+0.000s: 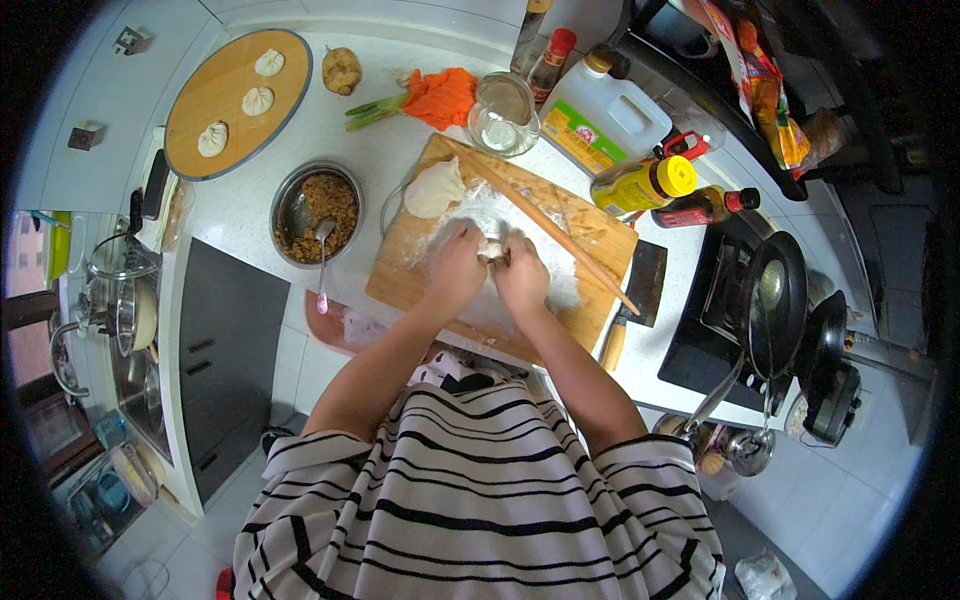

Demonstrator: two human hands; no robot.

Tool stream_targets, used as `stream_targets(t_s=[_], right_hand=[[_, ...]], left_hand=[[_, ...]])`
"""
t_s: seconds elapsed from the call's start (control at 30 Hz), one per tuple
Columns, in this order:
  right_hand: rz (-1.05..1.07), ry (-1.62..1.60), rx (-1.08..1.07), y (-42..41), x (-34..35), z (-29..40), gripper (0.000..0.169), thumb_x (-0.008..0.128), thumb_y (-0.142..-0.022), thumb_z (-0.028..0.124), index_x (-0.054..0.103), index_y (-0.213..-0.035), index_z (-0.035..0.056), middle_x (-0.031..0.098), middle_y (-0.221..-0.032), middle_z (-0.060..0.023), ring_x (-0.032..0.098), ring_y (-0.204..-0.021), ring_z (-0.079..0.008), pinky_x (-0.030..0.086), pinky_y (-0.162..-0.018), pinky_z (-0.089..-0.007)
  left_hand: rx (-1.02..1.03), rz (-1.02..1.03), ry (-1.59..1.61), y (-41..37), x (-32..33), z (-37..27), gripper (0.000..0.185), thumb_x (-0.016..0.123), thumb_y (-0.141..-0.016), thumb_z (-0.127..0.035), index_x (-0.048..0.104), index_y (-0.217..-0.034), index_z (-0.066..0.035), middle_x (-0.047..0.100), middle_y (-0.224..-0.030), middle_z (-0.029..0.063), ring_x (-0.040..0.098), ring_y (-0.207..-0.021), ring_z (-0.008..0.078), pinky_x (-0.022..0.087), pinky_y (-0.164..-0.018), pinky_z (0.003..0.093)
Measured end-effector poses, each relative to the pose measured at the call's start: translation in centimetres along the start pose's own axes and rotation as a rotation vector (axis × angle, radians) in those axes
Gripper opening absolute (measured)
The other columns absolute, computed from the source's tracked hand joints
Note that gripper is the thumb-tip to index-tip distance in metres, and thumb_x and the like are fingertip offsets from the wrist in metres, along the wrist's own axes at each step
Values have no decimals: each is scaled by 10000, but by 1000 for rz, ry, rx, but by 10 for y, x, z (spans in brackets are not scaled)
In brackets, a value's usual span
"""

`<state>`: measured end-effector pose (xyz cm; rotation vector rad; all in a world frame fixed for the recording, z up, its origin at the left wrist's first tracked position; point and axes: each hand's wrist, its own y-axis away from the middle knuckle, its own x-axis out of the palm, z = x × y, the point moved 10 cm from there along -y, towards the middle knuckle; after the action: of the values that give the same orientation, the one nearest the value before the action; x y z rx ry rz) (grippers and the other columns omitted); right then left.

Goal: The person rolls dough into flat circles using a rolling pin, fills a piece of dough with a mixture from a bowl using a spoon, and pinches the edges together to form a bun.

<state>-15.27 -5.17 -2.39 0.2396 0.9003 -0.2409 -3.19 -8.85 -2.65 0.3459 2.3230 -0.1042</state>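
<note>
Over the floured wooden cutting board [405, 277], my left hand [459, 264] and my right hand [523, 271] meet, fingers closed on one small piece of dough [491, 249] between them. A flat round dough wrapper [434, 189] lies at the board's upper left. The wooden rolling pin [544, 225] rests diagonally along the board's right side. Left of the board is a metal bowl [279, 196] of brown minced filling [330, 199] with a spoon [323, 262] in it. Three pleated buns [258, 101] sit on a round wooden board [184, 112] at the upper left.
A cleaver [646, 285] lies right of the board, beside the stove [694, 330] with a wok [778, 300]. Behind stand a glass pitcher [504, 124], a plastic jug [600, 112], a yellow container [637, 187] and a sauce bottle [701, 208]. A potato [341, 71] and orange cloth-like item [442, 97] lie farther left.
</note>
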Motion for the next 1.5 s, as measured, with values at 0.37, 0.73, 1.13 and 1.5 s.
stream_targets(t_s=[0.37, 0.73, 1.13, 1.5], right_hand=[[-35, -351, 285, 19, 13, -32, 191, 647, -807, 112, 530, -896, -10, 620, -783, -199, 608, -711, -391, 487, -669, -457], [-21, -257, 147, 16, -5, -20, 220, 665, -790, 104, 604, -981, 15, 594, -1038, -189, 610, -895, -359, 503, -764, -422], [21, -198, -93, 18, 7, -11, 420, 639, -752, 17, 579, -1166, 56, 591, -1004, -186, 627, -838, -356, 529, -718, -418], [-116, -205, -29, 0, 8, -3, 202, 648, -751, 4, 560, -932, 13, 585, -922, -187, 601, -742, -357, 496, -639, -416]], left_hand=[[-159, -17, 491, 22, 15, 53, 209, 697, -806, -116, 632, -983, -26, 646, -880, 158, 638, -737, 261, 502, -704, 334], [-120, 114, 45, 2, 20, 20, 360, 648, -746, -21, 522, -1083, -39, 613, -997, 192, 599, -965, 387, 482, -800, 437], [-85, 92, 391, 31, 6, 21, 284, 643, -783, -9, 574, -1058, -10, 577, -982, 196, 604, -846, 314, 490, -730, 397], [-160, -15, 508, 12, 16, 41, 191, 638, -817, -80, 583, -974, 14, 603, -934, 187, 623, -817, 315, 499, -721, 372]])
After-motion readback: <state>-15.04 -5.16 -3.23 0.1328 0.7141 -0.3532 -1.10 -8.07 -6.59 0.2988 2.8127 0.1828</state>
